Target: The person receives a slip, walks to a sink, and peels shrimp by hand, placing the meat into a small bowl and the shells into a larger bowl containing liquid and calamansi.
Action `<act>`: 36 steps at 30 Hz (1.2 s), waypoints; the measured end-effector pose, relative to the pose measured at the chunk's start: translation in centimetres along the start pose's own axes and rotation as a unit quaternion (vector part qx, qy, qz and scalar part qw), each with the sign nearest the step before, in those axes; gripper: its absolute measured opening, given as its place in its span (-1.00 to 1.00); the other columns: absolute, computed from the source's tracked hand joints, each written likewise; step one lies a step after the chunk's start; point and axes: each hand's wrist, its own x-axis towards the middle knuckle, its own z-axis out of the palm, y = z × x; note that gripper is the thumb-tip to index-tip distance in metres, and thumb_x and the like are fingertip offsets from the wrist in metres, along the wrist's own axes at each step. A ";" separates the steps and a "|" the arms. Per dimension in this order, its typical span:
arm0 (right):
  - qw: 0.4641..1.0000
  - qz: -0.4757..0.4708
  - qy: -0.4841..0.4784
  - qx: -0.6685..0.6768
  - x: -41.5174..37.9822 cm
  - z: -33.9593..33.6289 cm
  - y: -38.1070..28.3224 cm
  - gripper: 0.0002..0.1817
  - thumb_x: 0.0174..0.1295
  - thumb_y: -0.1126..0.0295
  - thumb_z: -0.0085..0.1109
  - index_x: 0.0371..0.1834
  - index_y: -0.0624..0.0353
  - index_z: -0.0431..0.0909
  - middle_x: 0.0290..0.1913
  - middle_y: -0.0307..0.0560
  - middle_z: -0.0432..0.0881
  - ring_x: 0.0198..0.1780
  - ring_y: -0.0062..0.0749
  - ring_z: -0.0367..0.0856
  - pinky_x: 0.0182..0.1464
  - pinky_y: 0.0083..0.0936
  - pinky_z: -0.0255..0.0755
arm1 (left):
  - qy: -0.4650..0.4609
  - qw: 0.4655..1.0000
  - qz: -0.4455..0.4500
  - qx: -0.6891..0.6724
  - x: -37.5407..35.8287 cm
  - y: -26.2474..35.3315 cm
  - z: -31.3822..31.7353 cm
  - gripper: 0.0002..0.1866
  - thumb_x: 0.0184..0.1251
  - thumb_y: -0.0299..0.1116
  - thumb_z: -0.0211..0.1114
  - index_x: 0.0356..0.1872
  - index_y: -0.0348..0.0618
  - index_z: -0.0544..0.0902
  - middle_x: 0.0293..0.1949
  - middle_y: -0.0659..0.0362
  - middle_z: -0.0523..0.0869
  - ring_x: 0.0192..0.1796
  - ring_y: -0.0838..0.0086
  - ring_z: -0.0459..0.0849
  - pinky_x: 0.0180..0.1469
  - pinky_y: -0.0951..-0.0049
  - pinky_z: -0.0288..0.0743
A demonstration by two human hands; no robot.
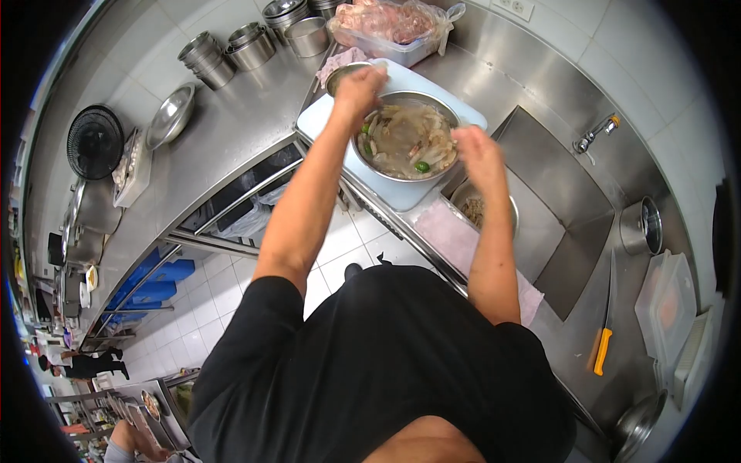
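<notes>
A round metal bowl (369, 163) stands on a pale blue cutting board (405, 199). Cloudy liquid, pale sliced pieces and a few green pieces (421, 167) fill it. My left hand (361, 89) is at the far left of the bowl, its fingers curled together over a smaller metal bowl (334, 79); what they hold, if anything, is hidden. At the right rim is my right hand (480, 156), its bent fingers smeared by motion.
A sink (540, 208) lies to the right, with another bowl (515, 218) below my right forearm. A pink cloth (448, 235) covers the front edge. A yellow-handled knife (603, 351) rests at right. Bagged raw meat (394, 23) and stacked metal containers (251, 48) stand behind.
</notes>
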 end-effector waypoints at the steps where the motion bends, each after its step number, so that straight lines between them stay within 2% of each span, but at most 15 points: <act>1: 0.999 0.035 0.024 0.003 0.0 -1.2 1.8 -0.72 0.42 0.22 0.01 -0.12 0.15 0.66 -0.24 0.10 0.67 -0.21 -0.03 0.64 -0.10 -0.28 0.48 | 0.064 0.981 0.070 0.168 2.6 -1.6 -1.7 -0.59 0.36 -0.07 0.28 0.01 -0.20 0.67 -0.06 0.18 0.75 -0.08 0.41 0.67 -0.07 0.35 0.53; 2: 0.997 0.063 0.036 -0.029 -0.6 -2.6 2.3 -0.71 0.41 0.22 0.02 -0.08 0.15 0.66 -0.21 0.11 0.68 -0.16 -0.02 0.65 -0.05 -0.27 0.48 | 0.125 0.926 0.139 0.329 4.3 -2.8 -2.8 -0.57 0.35 -0.07 0.28 0.06 -0.18 0.67 -0.03 0.14 0.76 -0.02 0.32 0.70 -0.02 0.31 0.53; 3: 0.993 0.091 0.048 -0.061 -1.3 -4.2 2.9 -0.71 0.40 0.23 0.03 -0.04 0.14 0.66 -0.17 0.12 0.69 -0.10 0.00 0.65 -0.01 -0.27 0.48 | 0.085 0.912 0.144 0.375 3.3 -1.8 -2.6 -0.58 0.34 -0.08 0.28 0.07 -0.14 0.68 -0.02 0.10 0.76 0.00 0.27 0.70 0.01 0.28 0.53; 5: 0.983 0.027 0.076 -0.167 -2.3 -6.0 7.9 -0.69 0.37 0.25 0.04 0.01 0.16 0.66 -0.03 0.12 0.69 0.03 0.03 0.63 0.10 -0.24 0.45 | 0.001 0.873 0.152 0.463 -0.1 1.3 -1.8 -0.59 0.32 -0.11 0.28 0.11 -0.06 0.68 -0.01 0.04 0.76 0.04 0.17 0.71 0.07 0.24 0.53; 8: 0.934 0.207 -0.060 -0.287 -3.3 -7.7 9.2 -0.67 0.34 0.27 0.05 0.05 0.16 0.65 0.11 0.13 0.64 0.17 0.03 0.56 0.21 -0.20 0.39 | -0.112 0.796 0.170 0.570 -1.4 -0.4 0.4 -0.67 0.30 -0.16 0.25 0.04 0.05 0.72 -0.10 -0.01 0.76 -0.05 0.12 0.73 0.03 0.18 0.55; 11: 0.940 0.061 0.021 -0.336 -2.7 -6.7 10.3 -0.65 0.32 0.25 0.07 0.08 0.12 0.65 0.17 0.11 0.61 0.26 0.02 0.50 0.26 -0.19 0.36 | -0.083 0.711 0.189 0.672 -0.4 -3.3 2.6 -0.73 0.32 -0.22 0.18 -0.09 -0.05 0.73 -0.16 -0.01 0.77 -0.09 0.09 0.74 -0.01 0.11 0.58; 13: 0.949 0.008 0.023 -0.313 -1.9 -5.9 7.2 -0.66 0.30 0.27 0.11 0.07 0.11 0.66 0.15 0.10 0.63 0.24 0.01 0.51 0.26 -0.21 0.37 | -0.041 0.666 0.190 0.721 0.5 -5.8 3.6 -0.73 0.32 -0.22 0.13 -0.17 -0.11 0.73 -0.19 -0.02 0.76 -0.08 0.09 0.74 -0.02 0.07 0.59; 16: 0.965 -0.054 0.022 -0.257 -0.5 -4.3 3.0 -0.67 0.27 0.30 0.17 0.06 0.12 0.66 0.10 0.08 0.65 0.18 0.01 0.53 0.24 -0.24 0.38 | -0.050 0.667 0.185 0.720 0.6 -6.5 3.9 -0.70 0.33 -0.21 0.10 -0.15 -0.11 0.72 -0.16 -0.01 0.76 -0.08 0.11 0.74 0.00 0.12 0.59; 20: 0.965 -0.159 0.022 -0.209 0.9 -1.5 0.3 -0.63 0.22 0.34 0.25 0.11 0.16 0.62 0.06 0.05 0.67 0.11 0.01 0.54 0.19 -0.23 0.41 | -0.031 0.783 0.160 0.601 -1.1 -3.4 3.7 -0.67 0.28 -0.18 0.18 -0.07 -0.10 0.72 -0.16 0.01 0.78 -0.10 0.15 0.75 -0.02 0.18 0.57; 25: 0.984 -0.130 -0.036 -0.115 3.3 2.2 -2.1 -0.52 0.15 0.27 0.34 0.15 0.16 0.57 0.06 0.06 0.66 0.11 0.01 0.54 0.17 -0.21 0.42 | -0.093 0.906 0.030 0.412 -4.9 1.6 3.2 -0.58 0.27 -0.13 0.30 0.09 -0.10 0.66 -0.28 0.08 0.79 -0.19 0.33 0.77 -0.12 0.33 0.55; 28: 0.985 -0.143 -0.005 -0.092 3.3 4.0 -3.7 -0.55 0.11 0.27 0.37 0.07 0.17 0.59 -0.02 0.08 0.68 0.06 0.02 0.57 0.14 -0.19 0.43 | -0.022 0.964 0.016 0.266 -5.4 0.8 2.6 -0.55 0.31 -0.15 0.30 0.16 -0.14 0.62 -0.31 0.15 0.78 -0.29 0.48 0.74 -0.20 0.46 0.54; 29: 0.984 -0.155 0.011 -0.091 3.2 4.4 -4.2 -0.57 0.10 0.27 0.37 0.04 0.18 0.60 -0.05 0.08 0.69 0.04 0.02 0.58 0.13 -0.18 0.44 | -0.015 0.972 0.017 0.233 -5.7 0.5 2.4 -0.54 0.34 -0.21 0.28 0.21 -0.18 0.58 -0.29 0.17 0.78 -0.36 0.55 0.71 -0.26 0.51 0.53; 32: 0.969 -0.185 -0.050 -0.156 3.2 5.6 -4.2 -0.65 0.14 0.32 0.34 0.01 0.13 0.61 -0.07 0.06 0.70 -0.04 0.01 0.64 0.03 -0.23 0.49 | -0.003 0.963 0.080 0.257 -5.3 -2.1 1.9 -0.52 0.37 -0.23 0.23 0.26 -0.19 0.54 -0.27 0.18 0.79 -0.32 0.56 0.73 -0.25 0.53 0.53; 33: 0.971 -0.185 -0.043 -0.147 3.3 5.9 -3.9 -0.67 0.16 0.34 0.32 -0.01 0.14 0.62 -0.09 0.07 0.70 -0.06 0.03 0.65 0.01 -0.23 0.50 | -0.026 0.967 0.065 0.243 -5.7 -1.9 2.0 -0.54 0.40 -0.23 0.19 0.26 -0.19 0.55 -0.19 0.10 0.79 -0.19 0.45 0.77 -0.12 0.47 0.56; 36: 0.977 -0.169 -0.046 -0.123 3.7 6.1 -2.5 -0.74 0.21 0.38 0.24 -0.05 0.17 0.65 -0.12 0.12 0.71 -0.10 0.05 0.67 -0.04 -0.27 0.52 | -0.034 0.942 0.111 0.314 -6.8 -1.3 2.0 -0.57 0.41 -0.21 0.17 0.21 -0.19 0.59 -0.13 0.02 0.79 -0.03 0.32 0.75 0.05 0.38 0.55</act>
